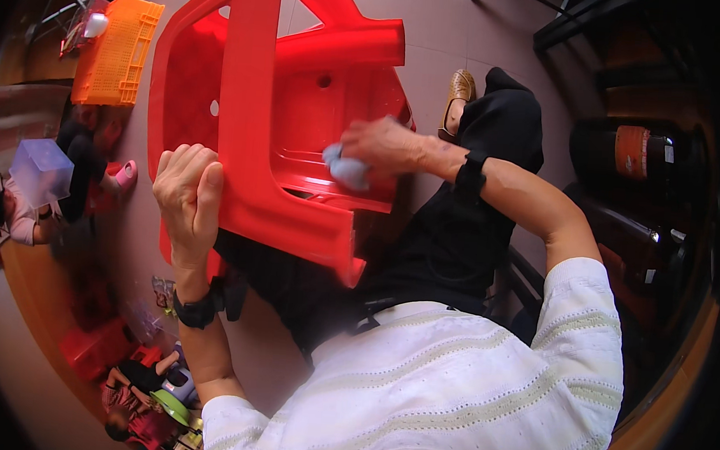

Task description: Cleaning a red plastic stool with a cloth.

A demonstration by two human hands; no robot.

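A large red plastic stool (248, 94) lies tipped on its side across my lap, its hollow inside and cut-out legs showing. My left hand (187, 202) is closed on the stool's left edge, the knuckles upward and the thumb along the near side. Inside the hollow, near the right-hand leg, my right hand (385, 144) pinches a crumpled light-blue cloth (347, 173). The cloth is against or just above the red inner surface; motion blur hides which. A dark band is round each of my wrists.
An orange plastic crate (117, 49) stands at the far left. Below it a person holds a translucent box (42, 171). Another person sits at the lower left beside a green basin (170, 406). Large dark containers (632, 153) line the right side. My shoe (460, 91) rests on the tiled floor.
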